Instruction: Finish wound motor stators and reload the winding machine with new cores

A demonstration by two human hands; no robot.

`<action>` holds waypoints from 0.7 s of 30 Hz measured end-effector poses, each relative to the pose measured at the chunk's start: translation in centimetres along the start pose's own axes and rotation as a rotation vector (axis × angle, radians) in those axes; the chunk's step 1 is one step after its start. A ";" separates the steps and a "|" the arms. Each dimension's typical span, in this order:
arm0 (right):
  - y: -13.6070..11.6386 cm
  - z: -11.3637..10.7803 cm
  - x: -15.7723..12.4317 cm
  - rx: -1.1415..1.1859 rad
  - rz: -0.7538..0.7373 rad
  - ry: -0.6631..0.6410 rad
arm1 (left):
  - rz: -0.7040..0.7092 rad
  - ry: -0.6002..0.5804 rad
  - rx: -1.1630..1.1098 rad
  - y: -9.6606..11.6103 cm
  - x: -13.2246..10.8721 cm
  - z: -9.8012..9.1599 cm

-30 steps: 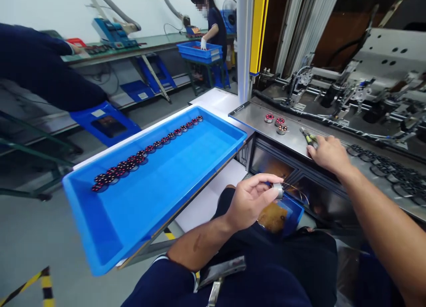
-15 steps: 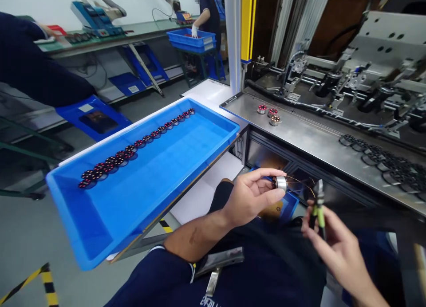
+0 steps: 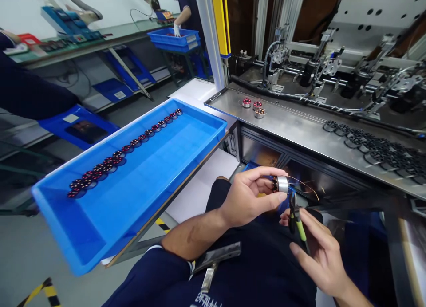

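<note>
Between the thumb and fingers of my left hand (image 3: 241, 198) is a motor stator (image 3: 282, 184), a short silvery cylinder with dark and copper parts at its left end. Thin copper wires (image 3: 308, 186) stick out from its right side. My right hand (image 3: 319, 249) is closed around wire cutters (image 3: 296, 218) with green and black handles. The cutters' jaws point up, close beside the wires just below the stator's right end; whether they touch a wire I cannot tell.
A long blue tray (image 3: 140, 200) on my left holds a row of dark-and-red stators (image 3: 133, 143). On the metal bench (image 3: 286, 134) stand three wired stators (image 3: 258, 106) and many black rings (image 3: 376, 143). Behind is machinery (image 3: 333, 67). Co-workers (image 3: 186, 14) are at the back left.
My right hand has brought the cutters left and closer to the stator, from the wire ends to near its body. My left hand still holds the stator. The camera view has shifted slightly right.
</note>
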State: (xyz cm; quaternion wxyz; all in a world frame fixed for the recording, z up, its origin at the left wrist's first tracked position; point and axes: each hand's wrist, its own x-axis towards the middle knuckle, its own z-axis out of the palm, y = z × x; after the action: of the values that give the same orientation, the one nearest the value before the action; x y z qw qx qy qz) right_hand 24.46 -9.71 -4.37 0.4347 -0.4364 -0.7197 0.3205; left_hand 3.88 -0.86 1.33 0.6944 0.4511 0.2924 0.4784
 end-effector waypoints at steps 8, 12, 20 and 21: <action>-0.8 0.0 0.9 0.103 -0.002 -0.003 | 0.014 0.018 0.023 0.3 -0.2 0.0; -0.7 -0.1 0.7 0.087 0.007 -0.013 | 0.029 0.007 0.022 0.2 0.0 0.1; -0.9 0.2 0.9 0.074 -0.021 0.017 | -0.002 0.005 -0.028 -0.1 0.0 0.2; -1.0 0.2 0.9 0.062 -0.029 0.019 | -0.005 0.006 -0.029 -0.2 -0.1 0.2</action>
State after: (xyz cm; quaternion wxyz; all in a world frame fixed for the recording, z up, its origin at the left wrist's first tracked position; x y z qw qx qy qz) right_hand 23.69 -9.27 -3.34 0.4596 -0.4150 -0.7114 0.3322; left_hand 4.11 -1.02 1.28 0.7013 0.4387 0.2885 0.4822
